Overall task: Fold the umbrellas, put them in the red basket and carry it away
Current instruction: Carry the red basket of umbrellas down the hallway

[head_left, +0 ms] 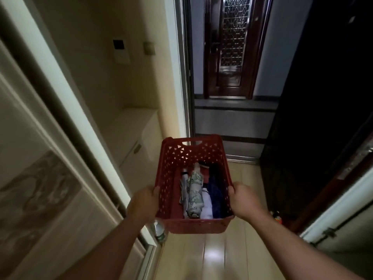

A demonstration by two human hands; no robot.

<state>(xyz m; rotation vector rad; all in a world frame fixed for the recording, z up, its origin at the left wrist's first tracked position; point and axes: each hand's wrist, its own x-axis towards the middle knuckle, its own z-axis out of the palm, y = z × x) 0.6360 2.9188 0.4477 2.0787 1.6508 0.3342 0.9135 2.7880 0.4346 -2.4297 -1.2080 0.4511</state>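
1. We're in a narrow, dim hallway, with a pale wall (pixel 84 63) running down the left side, a dark ornate door (pixel 234 47) dead ahead across the threshold and a glossy wood floor (pixel 214 257) underfoot. It's a tight squeeze, and if the load swings wide I'd say the door frame is the first thing it clips.

2. The low white cabinet (pixel 129 142) juts out on the left, close beside the route. A drift that way could bump the carry off balance.

3. The red basket (pixel 177 156) is up off the floor and held out in front. It's a perforated plastic crate, and its rim may flex under a tight squeeze, which makes a slip the main worry.

4. The folded umbrellas (pixel 194 190) are lying lengthwise inside the basket: a patterned pale one, a white one, and something dark blue along the right wall. They sit loose, so a tilt toward the body would probably slide them all to the near end.

5. The left hand (pixel 144 203) has its fingers hooked over the left rim, and the right hand (pixel 245 199) is gripping the right rim the same way. Both grips sit near the back corners, so the far end could dip.

6. A small plastic bottle (pixel 158 231) stands on the floor just below the basket's near-left corner. The basket partly hides it from view, which makes it easy to kick or trip on.
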